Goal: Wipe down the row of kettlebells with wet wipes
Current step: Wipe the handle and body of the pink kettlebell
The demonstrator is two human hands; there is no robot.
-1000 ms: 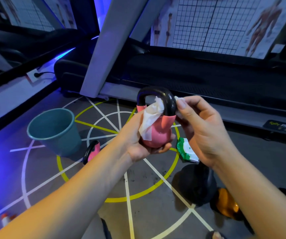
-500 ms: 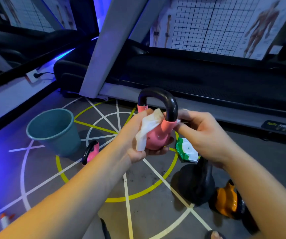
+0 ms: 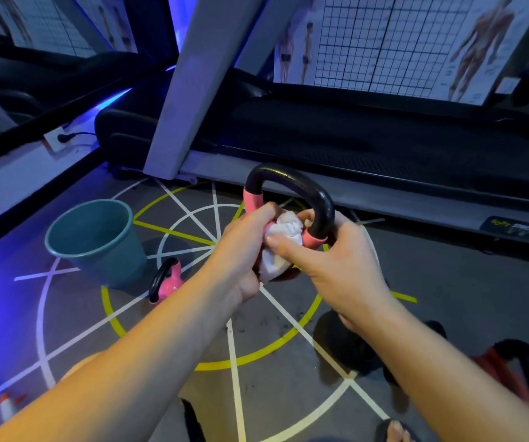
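I hold a small pink kettlebell with a black handle (image 3: 288, 181) in the air over the floor markings. My left hand (image 3: 241, 250) grips its body from the left and below. A bunched white wet wipe (image 3: 280, 237) lies against the pink body between my hands. My right hand (image 3: 336, 266) closes in from the right, thumb pressed on the wipe and fingers behind the base of the handle. Most of the pink body is hidden by hands and wipe.
A second pink kettlebell (image 3: 169, 282) stands on the floor next to a teal bucket (image 3: 97, 244). A black kettlebell (image 3: 352, 349) and a red one (image 3: 512, 368) sit under my right forearm. A treadmill (image 3: 368, 145) runs along the back. A spray bottle (image 3: 6, 406) lies at lower left.
The kettlebell has come lower and closer. The draped wipe is now bunched up, and my right thumb has moved onto it. The green wipes pack is hidden behind my right hand.
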